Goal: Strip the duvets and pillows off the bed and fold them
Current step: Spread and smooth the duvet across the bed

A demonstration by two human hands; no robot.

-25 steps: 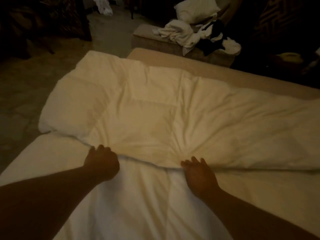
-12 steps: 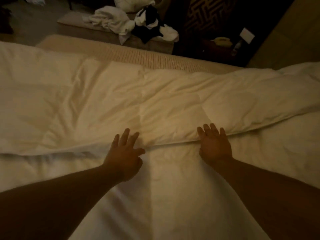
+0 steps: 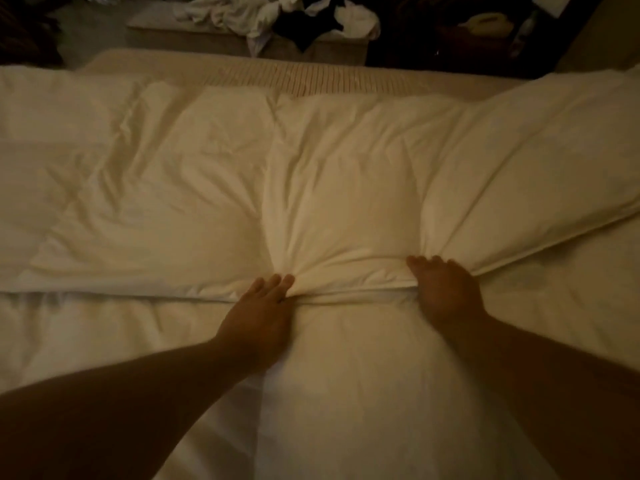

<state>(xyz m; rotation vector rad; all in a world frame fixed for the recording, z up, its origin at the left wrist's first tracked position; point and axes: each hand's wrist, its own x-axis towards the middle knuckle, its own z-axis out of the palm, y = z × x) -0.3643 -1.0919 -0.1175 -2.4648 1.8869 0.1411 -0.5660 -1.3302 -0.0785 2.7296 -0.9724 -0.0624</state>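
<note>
A white duvet (image 3: 194, 174) lies folded over on itself across the bed, and its doubled edge runs left to right in front of me. My left hand (image 3: 258, 311) rests at that edge near the middle, fingertips pinching the fabric where creases bunch together. A little further right, my right hand (image 3: 445, 292) curls its fingers over the same edge, and the cloth puckers around them. The lower layer of the duvet (image 3: 346, 393) spreads under both forearms. No pillow shows on the bed.
The bare mattress edge (image 3: 311, 76) shows beyond the duvet. Behind it stands a bench (image 3: 194, 34) heaped with crumpled white linen (image 3: 239, 12) and dark clothes (image 3: 304, 26). A dark nightstand with a pale telephone (image 3: 488, 24) is at the far right.
My view has swung right along the bed and dropped closer. Both hands went from lying flat near the folded edge to closing on it, and the fabric now bunches at the fingers.
</note>
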